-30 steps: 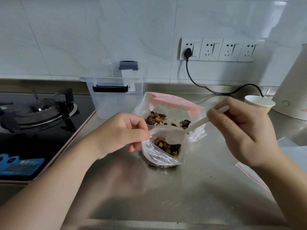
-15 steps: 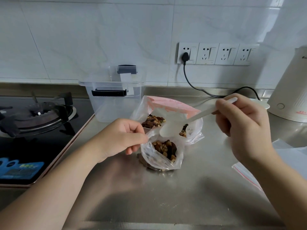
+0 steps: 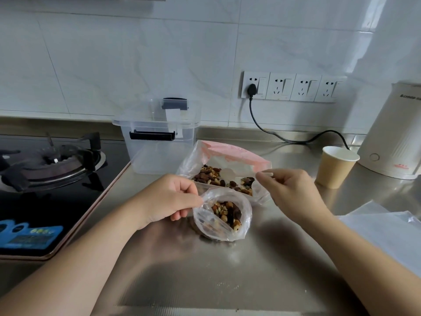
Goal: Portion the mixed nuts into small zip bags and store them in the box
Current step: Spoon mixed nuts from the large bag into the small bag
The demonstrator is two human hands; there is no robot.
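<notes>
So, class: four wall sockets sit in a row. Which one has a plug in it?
The leftmost socket, nearest the clear box: a black plug sits in it, its cord trailing down. The other three are empty.

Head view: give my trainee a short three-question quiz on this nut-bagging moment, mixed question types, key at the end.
1. True or false: the small zip bag already holds some nuts.
2. Which hand holds the white spoon? A) left hand B) right hand C) neither
3. Fill in: the spoon's bowl is over the ____ bag of nuts, behind the small one.

Key:
1. True. Nuts show through its open mouth, whose edge the left hand pinches.
2. B. The right hand's fingers pinch the handle.
3. Large. It is the pink-topped bag in front of the clear storage box.
</notes>
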